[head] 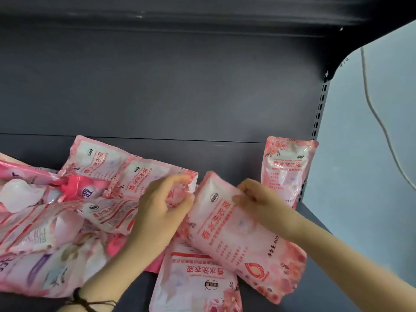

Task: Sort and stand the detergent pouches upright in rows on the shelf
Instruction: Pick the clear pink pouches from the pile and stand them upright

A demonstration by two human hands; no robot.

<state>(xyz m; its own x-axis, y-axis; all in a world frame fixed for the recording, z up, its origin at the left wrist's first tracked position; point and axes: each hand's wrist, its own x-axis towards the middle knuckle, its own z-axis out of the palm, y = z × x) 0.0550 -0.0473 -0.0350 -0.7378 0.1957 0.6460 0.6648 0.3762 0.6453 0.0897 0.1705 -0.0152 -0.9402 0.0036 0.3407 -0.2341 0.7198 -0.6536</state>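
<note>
At centre right of the frame the right hand [258, 199] pinches the top edge of a pink tilted pouch [238, 235]. This pouch slants toward the lower right and rests partly on another pouch [195, 287] lying face up at bottom centre, near the front of the dark shelf [225, 154]. The left hand [162, 208], in the middle of the frame, has its fingers curled round the lower corner of a flat pouch [148, 176]. That one sits at the edge of the pile [45, 233] filling the left side, though blur makes the exact hold hard to read. One standing pouch [288, 170] is upright at the right end of the shelf, toward the back. These look like soft film bags filled with liquid. They are probably fairly heavy, floppy, glossy and slippery, with contents that slump to the low end. The flat sealed top seam likely gives the firmest hold. A second hand under the wide bottom could spread the base so the pouch stands. Squeezing the belly would probably just make it bulge and slide.
</note>
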